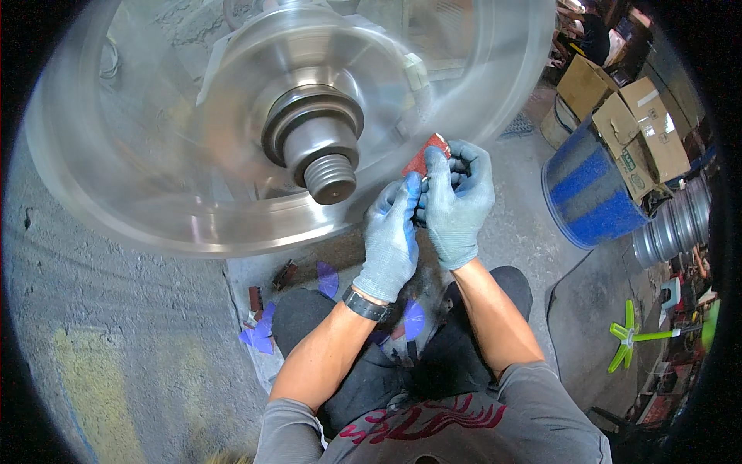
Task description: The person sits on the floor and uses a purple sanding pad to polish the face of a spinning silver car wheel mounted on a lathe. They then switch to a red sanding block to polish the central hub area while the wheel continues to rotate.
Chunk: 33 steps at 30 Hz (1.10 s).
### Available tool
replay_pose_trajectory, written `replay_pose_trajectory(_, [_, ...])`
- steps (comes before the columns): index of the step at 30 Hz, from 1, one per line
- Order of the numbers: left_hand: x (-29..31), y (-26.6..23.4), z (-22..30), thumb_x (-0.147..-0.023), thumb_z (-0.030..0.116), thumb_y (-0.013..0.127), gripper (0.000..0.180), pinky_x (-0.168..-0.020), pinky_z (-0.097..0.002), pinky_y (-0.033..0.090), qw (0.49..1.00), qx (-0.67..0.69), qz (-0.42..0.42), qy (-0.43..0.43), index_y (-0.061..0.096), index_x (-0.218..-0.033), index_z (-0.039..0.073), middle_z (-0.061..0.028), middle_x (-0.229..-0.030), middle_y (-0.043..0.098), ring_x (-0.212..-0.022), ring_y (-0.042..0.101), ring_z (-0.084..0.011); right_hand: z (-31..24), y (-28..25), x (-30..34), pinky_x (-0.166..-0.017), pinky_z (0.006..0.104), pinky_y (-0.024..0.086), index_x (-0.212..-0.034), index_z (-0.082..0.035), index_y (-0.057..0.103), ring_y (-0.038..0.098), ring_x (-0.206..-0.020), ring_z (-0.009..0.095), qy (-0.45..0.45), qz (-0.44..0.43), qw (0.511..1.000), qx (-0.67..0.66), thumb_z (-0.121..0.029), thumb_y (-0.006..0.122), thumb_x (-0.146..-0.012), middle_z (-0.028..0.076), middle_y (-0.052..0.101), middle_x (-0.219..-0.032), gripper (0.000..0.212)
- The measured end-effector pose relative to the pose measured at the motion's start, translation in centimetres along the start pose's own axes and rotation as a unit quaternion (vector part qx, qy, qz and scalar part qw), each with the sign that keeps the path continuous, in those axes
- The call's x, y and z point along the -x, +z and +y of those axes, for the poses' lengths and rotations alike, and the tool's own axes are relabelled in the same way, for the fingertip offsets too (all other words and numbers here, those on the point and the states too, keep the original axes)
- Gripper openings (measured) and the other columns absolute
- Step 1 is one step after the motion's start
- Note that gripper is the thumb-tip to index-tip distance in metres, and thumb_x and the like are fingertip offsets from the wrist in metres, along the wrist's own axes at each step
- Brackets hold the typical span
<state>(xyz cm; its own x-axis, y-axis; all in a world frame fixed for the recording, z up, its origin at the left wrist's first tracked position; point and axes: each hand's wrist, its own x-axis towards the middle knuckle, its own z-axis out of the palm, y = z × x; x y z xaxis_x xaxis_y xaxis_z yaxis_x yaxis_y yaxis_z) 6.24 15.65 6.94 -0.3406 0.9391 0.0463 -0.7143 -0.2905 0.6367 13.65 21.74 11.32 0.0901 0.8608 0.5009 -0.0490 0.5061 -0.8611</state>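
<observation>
A piece of red sandpaper [422, 158] is pinched under the thumb of my right hand [464, 203], whose other fingers curl behind it. Close beside it, my left hand [389, 241] is closed, with its thumb against the sandpaper's lower corner; its other fingertips are mostly hidden. Both hands wear grey-blue gloves. Just left of them is a large metal wheel rim [193, 246], smeared by motion, around a steel spindle [323, 147] with a threaded end. The hands are near the rim's right lower edge; whether the sandpaper touches it, I cannot tell.
Purple disc pieces [328, 280] and dark red-brown scraps [255, 298] lie by my knees. At the right stand a blue bin [591, 182] with cardboard boxes [645, 139], stacked metal rims [674, 224] and a bright green star-shaped base [624, 336]. Another person [595, 39] is far right.
</observation>
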Motion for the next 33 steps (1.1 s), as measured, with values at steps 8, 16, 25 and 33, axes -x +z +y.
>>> replay_pose_trajectory(8, [0.1,1.2,-0.1,-0.116,0.028,0.073,0.023,-0.076,-0.0244,0.053,0.999,-0.021,0.042,0.017,0.081,-0.116,0.007,0.0012,-0.099,0.077,-0.084,0.067,-0.0057,-0.1,-0.3,0.1,-0.067,0.0244,0.052,-0.119,-0.001,0.071,0.059,-0.073,0.004,0.016,-0.014,1.0,-0.007,-0.011,0.085,-0.103,0.0,0.068,-0.088,0.024])
replay_pose_trajectory(16, [-0.2,0.1,-0.6,-0.118,0.026,0.069,0.024,-0.096,-0.0301,0.057,1.0,-0.013,0.014,-0.008,0.08,-0.122,0.005,-0.0051,-0.114,0.079,-0.104,0.072,-0.011,-0.1,-0.6,0.0,-0.068,0.025,0.053,-0.12,-0.001,0.071,0.06,-0.075,0.005,0.019,-0.01,1.0,0.011,-0.014,0.084,-0.104,0.0,0.069,-0.09,0.025])
replay_pose_trajectory(25, [-0.2,0.3,-0.9,-0.117,0.027,0.07,0.023,-0.092,-0.0297,0.057,1.0,-0.002,0.008,-0.005,0.08,-0.119,0.006,-0.0044,-0.11,0.079,-0.1,0.072,-0.011,0.1,-0.9,0.0,-0.07,0.0252,0.054,-0.12,0.0,0.071,0.06,-0.077,0.005,0.008,-0.008,1.0,0.022,-0.015,0.084,-0.104,0.002,0.07,-0.093,0.025])
replay_pose_trajectory(33, [0.0,1.5,-0.9,-0.116,0.029,0.072,0.022,-0.078,-0.0251,0.055,0.999,-0.008,0.052,-0.005,0.081,-0.116,0.008,0.0013,-0.099,0.077,-0.086,0.068,-0.0058,0.0,-0.9,0.0,-0.068,0.0251,0.054,-0.12,0.0,0.071,0.063,-0.077,0.005,0.017,-0.008,1.0,0.003,-0.015,0.083,-0.105,0.002,0.072,-0.095,0.024])
